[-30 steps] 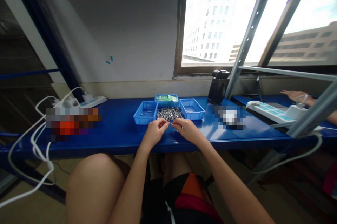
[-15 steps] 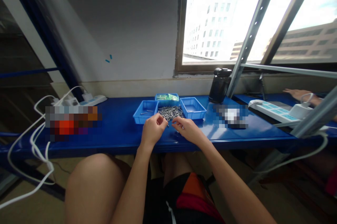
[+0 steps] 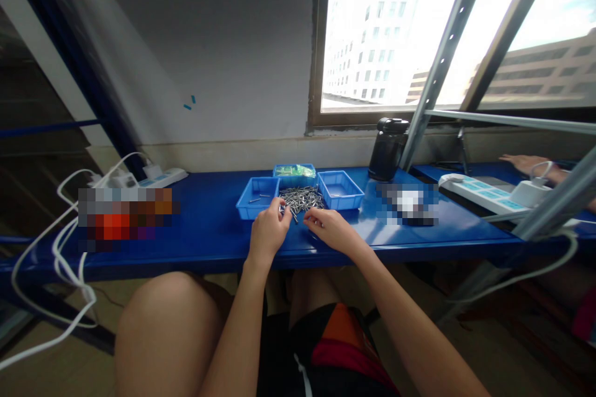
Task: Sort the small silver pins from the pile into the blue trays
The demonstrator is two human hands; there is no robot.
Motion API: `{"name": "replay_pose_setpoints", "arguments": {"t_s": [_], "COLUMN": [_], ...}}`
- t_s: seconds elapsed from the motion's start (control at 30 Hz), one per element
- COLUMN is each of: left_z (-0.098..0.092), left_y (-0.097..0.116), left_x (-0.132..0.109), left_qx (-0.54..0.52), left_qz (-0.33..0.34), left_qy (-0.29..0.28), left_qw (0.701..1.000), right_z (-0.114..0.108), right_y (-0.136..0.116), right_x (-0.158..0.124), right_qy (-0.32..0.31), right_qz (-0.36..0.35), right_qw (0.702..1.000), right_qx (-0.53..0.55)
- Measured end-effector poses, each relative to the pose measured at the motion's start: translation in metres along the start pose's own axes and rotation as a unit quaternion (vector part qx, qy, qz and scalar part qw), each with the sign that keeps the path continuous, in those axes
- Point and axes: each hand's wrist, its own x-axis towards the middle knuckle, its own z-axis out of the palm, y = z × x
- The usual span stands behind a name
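Note:
A heap of silvery screws (image 3: 302, 197) lies on the blue table between small blue trays. My left hand (image 3: 270, 228) is at the heap's near left edge, its fingers curled together; whether a screw is between them is too small to see. Close by on the right, my right hand (image 3: 329, 227) has thumb and fingers pinched at the near edge of the heap, and what they hold, if anything, is hidden. The left blue tray (image 3: 246, 203) has a few screws in it. On the right stands another blue tray (image 3: 344, 202).
Behind the heap, a third blue tray (image 3: 278, 178) carries green plastic packets (image 3: 295, 171). A black bottle (image 3: 387, 150) stands near the window. Power strips (image 3: 484, 197) and white cables (image 3: 63, 260) lie at the sides. Another person's hand (image 3: 524, 164) rests at far right.
My left hand has shifted slightly left, away from my right hand, and its fingers have drawn toward the heap. My right hand stays nearly in place.

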Motion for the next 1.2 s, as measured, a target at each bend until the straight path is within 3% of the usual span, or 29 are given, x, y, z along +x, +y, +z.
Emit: {"name": "replay_pose_setpoints", "arguments": {"t_s": [0.1, 0.17, 0.47, 0.8, 1.2], "left_z": [0.0027, 0.0034, 0.0022, 0.0009, -0.0048], "left_y": [0.0003, 0.0008, 0.0002, -0.0062, -0.0064], "left_x": [0.001, 0.0007, -0.0045, -0.0019, -0.0017], "left_qx": [0.005, 0.032, 0.06, -0.085, -0.181], "left_qz": [0.053, 0.074, 0.095, 0.141, 0.122], "left_qy": [-0.086, -0.109, -0.109, -0.144, -0.146], "left_qw": [0.995, 0.991, 0.988, 0.976, 0.965], "right_z": [0.0001, 0.0, 0.0019, 0.0009, 0.0028], "right_y": [0.0006, 0.0009, 0.0012, 0.0021, 0.0038], "right_x": [0.0003, 0.0003, 0.0004, 0.0004, 0.0016], "right_qy": [0.002, 0.003, 0.003, -0.001, -0.018], "right_qz": [0.002, -0.001, -0.004, 0.007, -0.024], "right_qw": [1.0, 1.0, 1.0, 1.0, 0.999], "right_qx": [-0.006, -0.007, -0.012, -0.006, -0.025]}}
